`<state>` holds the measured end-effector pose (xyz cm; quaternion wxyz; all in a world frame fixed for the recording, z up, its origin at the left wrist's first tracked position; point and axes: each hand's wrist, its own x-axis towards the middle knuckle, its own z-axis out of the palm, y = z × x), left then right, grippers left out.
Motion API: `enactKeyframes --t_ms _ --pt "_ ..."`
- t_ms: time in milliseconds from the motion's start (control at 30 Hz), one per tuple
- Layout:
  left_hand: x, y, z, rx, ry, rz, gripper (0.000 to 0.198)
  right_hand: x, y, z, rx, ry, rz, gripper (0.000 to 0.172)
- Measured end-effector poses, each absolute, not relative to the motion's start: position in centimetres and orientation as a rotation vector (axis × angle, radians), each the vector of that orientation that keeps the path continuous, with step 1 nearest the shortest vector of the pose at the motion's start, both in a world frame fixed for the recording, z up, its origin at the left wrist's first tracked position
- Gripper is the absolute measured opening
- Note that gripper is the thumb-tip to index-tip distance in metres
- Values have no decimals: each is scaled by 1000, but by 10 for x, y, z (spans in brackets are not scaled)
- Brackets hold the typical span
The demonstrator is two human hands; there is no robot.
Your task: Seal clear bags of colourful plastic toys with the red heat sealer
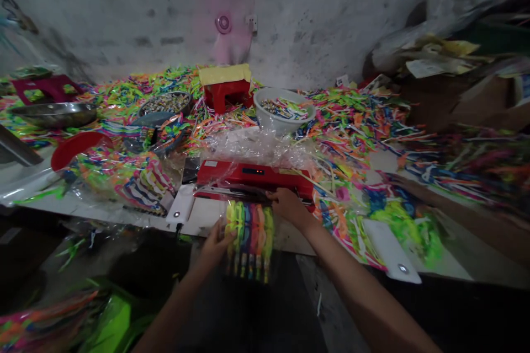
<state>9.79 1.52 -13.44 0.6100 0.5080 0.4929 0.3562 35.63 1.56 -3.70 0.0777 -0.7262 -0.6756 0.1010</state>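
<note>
Extending rightward from left hand (216, 240): colourful packet (250, 238)

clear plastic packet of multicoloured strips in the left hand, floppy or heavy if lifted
The clear plastic packet of multicoloured strips is probably floppy at its margins, where see-through plastic appears to extend past the contents. It may be fairly light for its size, since the strips look slim.

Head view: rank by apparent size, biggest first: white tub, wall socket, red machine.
1. Red machine
2. White tub
3. Wall socket

Apparent size only; the machine sits nearer the camera.
</note>
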Motion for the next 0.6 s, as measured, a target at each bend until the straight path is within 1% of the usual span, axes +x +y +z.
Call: enactKeyframes --t_ms 67,167,267,333,433,600 --pt "96 13 -128 1091 1006 772 87 358 17 -38 -2173 -2025 303 39" --pt "93 11 -118 1063 941 755 92 359 20 -34 -2192 -1981 318 38" --pt "87 6 -120 1094 902 747 82 360 24 -25 -2205 -1954 338 37" --pt "84 1 -128 1097 906 751 79 361 27 -21 -2184 -1988 375 38" --pt "81 -4 -137 1070 950 780 83 365 29 -20 -2157 -2028 430 40" --pt "82 -6 -137 1046 991 784 81 370 30 -24 -2118 -2001 471 46"
